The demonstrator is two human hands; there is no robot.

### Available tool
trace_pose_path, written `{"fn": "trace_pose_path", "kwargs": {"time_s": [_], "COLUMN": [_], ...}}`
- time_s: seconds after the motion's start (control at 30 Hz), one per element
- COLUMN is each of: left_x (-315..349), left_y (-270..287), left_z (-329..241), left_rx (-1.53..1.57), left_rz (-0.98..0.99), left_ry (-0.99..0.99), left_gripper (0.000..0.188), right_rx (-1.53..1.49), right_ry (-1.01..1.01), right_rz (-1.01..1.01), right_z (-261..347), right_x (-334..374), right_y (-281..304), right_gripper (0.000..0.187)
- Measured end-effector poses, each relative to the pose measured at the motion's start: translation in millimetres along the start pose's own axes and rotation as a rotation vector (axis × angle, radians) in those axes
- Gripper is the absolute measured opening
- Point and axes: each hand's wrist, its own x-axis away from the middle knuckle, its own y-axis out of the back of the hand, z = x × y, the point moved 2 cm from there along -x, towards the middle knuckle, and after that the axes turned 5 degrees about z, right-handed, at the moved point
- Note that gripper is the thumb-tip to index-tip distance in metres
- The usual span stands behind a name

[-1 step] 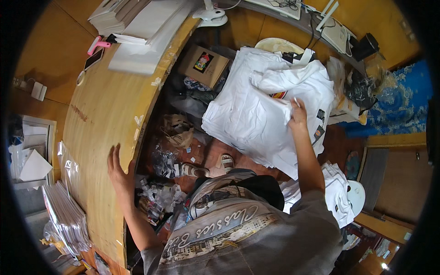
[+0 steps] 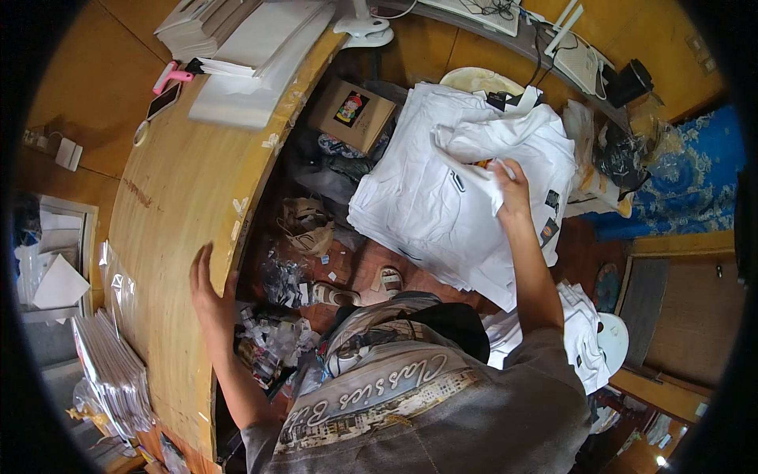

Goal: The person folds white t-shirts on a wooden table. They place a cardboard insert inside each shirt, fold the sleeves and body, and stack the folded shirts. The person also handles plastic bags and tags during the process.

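Your right hand point(image 2: 515, 194) is pinching the top shirt point(image 2: 505, 136), the pile point(image 2: 399, 207) lying just under it; your left hand point(image 2: 212, 296) is hanging spread, empty, by the surface point(image 2: 167, 229). Best be pinching one layer, not dragging others.

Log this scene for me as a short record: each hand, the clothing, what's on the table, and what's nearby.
Right hand: gripping a fold of a white shirt
Left hand: holding nothing visible, at the edge of the wooden table; contact unclear
Clothing: the white shirt lies on a pile of white shirts
On table: phone, pink-handled tool, stack of plastic-wrapped packs
Nearby: cardboard box left of the pile; blue curtain at far right
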Motion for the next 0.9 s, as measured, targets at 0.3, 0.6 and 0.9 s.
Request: {"fn": "trace_pose_path", "kwargs": {"time_s": [0.3, 0.6, 0.9], "left_x": [35, 74, 100], "left_y": [-20, 27, 83], "left_z": [-114, -97, -68], "left_rx": [1.014, 1.218, 0.747], "left_rz": [0.451, -0.049, -0.242], "left_ry": [-0.411, -0.117, -0.219], "left_gripper": [0.045, 0.039, 0.014], "right_rx": [0.700, 0.104, 0.213], "right_ry": [0.344, 0.447, 0.217], "right_rz": [1.657, 1.648, 1.740], "right_z": [103, 99, 24], "right_x": [163, 201, 230], "right_y": [-202, -252, -282], "right_gripper": [0.021, 0.025, 0.050]}}
